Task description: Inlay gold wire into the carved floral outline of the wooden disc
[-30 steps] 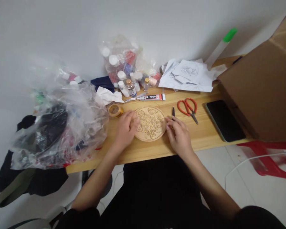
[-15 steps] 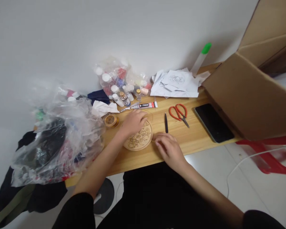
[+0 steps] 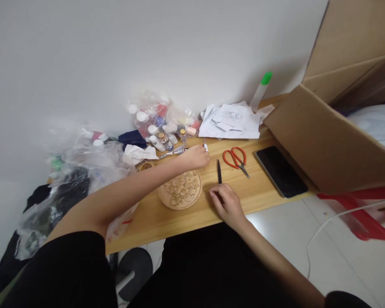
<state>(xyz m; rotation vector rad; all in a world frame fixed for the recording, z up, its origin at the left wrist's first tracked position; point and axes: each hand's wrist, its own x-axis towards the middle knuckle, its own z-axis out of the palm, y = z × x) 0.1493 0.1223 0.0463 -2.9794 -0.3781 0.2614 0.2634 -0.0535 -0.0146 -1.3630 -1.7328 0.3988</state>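
My left hand (image 3: 196, 157) reaches over the far side of the round wooden disc (image 3: 181, 192), its fingers curled in. It partly covers a glue tube (image 3: 181, 149) lying behind. Whatever is in its fingers is too small or hidden to make out. My right hand (image 3: 226, 203) rests at the table's near edge, right of the disc, with thumb and fingers closed together; their content is not visible. Just beyond it lie black tweezers (image 3: 219, 171). The disc lies flat, with a raised gold scroll pattern on it.
Red-handled pliers (image 3: 235, 160) and a phone (image 3: 280, 171) lie to the right, beside a big cardboard box (image 3: 333, 145). Papers (image 3: 229, 122) and a bag of small bottles (image 3: 154, 113) stand along the wall. A spool (image 3: 146, 165) sits behind my left forearm.
My left hand has moved from above the disc to its far right, toward the glue tube. My right hand stays near its place. The view has shifted slightly.
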